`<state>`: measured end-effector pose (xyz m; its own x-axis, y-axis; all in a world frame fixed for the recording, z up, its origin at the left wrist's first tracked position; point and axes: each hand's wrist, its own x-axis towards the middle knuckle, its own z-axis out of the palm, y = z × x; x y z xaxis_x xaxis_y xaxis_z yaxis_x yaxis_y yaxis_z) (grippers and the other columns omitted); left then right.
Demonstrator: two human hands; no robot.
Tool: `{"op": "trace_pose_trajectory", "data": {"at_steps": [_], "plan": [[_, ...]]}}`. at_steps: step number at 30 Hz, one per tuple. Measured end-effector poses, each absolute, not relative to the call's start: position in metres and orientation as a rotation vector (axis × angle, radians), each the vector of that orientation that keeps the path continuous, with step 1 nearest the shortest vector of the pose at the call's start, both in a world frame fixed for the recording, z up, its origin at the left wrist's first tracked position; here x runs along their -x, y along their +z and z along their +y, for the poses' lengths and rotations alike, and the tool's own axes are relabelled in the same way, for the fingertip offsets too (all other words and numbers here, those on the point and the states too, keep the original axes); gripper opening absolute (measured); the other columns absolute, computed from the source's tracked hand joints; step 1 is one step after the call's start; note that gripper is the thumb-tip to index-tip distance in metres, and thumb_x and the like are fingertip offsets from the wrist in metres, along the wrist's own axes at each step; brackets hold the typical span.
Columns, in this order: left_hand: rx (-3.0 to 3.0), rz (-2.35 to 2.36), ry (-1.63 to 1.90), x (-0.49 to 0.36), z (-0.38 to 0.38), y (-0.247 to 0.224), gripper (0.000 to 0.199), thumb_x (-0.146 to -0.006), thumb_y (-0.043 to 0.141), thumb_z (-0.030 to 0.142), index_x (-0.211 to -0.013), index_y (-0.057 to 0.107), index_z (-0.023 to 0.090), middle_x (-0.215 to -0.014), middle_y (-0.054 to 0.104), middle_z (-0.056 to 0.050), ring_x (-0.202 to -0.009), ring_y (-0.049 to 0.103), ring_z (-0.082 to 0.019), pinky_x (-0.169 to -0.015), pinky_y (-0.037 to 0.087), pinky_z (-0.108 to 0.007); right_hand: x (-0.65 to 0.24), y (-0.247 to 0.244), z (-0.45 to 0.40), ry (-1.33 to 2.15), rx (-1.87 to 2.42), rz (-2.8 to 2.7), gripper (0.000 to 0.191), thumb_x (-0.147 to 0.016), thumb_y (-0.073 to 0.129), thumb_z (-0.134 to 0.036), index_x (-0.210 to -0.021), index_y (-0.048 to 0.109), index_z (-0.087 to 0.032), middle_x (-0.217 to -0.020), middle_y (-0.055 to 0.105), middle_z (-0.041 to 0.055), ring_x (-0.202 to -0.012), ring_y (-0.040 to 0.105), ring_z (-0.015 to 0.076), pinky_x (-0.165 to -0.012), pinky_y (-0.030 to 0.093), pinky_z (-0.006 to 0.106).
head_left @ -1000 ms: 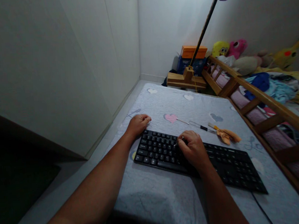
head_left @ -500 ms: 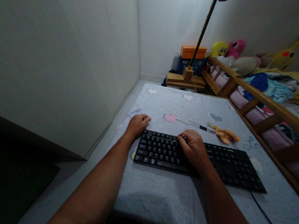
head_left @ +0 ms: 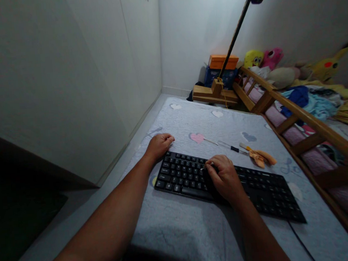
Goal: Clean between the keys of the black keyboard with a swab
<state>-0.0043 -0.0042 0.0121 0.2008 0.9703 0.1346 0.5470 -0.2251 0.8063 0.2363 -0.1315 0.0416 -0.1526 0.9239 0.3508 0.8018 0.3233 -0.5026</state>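
Note:
A black keyboard (head_left: pixel 193 192) lies slanted across the bed sheet, its cable running off towards me. My left hand (head_left: pixel 159 145) rests at the keyboard's upper left corner, fingers curled in; whatever it may hold is hidden. Over the middle keys, my right hand (head_left: pixel 223 174) is closed on a thin stick (head_left: pixel 203 168) with a pale tip, most of it hidden by the fingers. Beyond the keyboard are a thin whitish stick (head_left: pixel 211 141), a wire loop tool with a black grip (head_left: pixel 235 148), a small brush with a yellow-orange handle (head_left: pixel 245 147) and an orange cloth (head_left: pixel 261 157).
A pale cabinet (head_left: pixel 104 71) rises on the left. To the right runs a wooden bed rail (head_left: pixel 304 113), with clothes and plush toys (head_left: pixel 273 58) behind it. A wooden stand base (head_left: pixel 214 92) with a slanted pole and an orange box (head_left: pixel 223 62) are at the back.
My right hand has shifted very slightly over the keys with the stick in it. The left hand stays at the corner. The whole view has moved a little.

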Motion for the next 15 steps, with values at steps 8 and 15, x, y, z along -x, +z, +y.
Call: {"op": "trace_pose_trajectory", "data": {"at_steps": [8,15], "plan": [[-1.886,1.422,0.867,0.0044,-0.0019,0.0094,0.036,-0.086,0.048,0.043,-0.080,0.072,0.016,-0.053,0.056,0.001,-0.057,0.053,-0.017,-0.056,0.035,-0.028,-0.2359,0.0387,-0.1296,0.316,1.490,-1.940,0.017,-0.090,0.050,-0.022,-0.078,0.061,-0.023,-0.083,0.066,0.0049,-0.089,0.055,0.0227,-0.085,0.040,0.038],[-1.878,1.426,0.857,0.0047,-0.0011,0.0075,0.036,-0.085,0.049,0.044,-0.083,0.072,0.016,-0.051,0.055,0.001,-0.056,0.053,-0.018,-0.056,0.035,-0.029,-0.2349,0.0410,-0.1294,0.356,1.457,-1.920,0.017,-0.091,0.051,-0.021,-0.079,0.063,-0.022,-0.082,0.066,0.0048,-0.089,0.055,0.0225,-0.085,0.040,0.039]]}}
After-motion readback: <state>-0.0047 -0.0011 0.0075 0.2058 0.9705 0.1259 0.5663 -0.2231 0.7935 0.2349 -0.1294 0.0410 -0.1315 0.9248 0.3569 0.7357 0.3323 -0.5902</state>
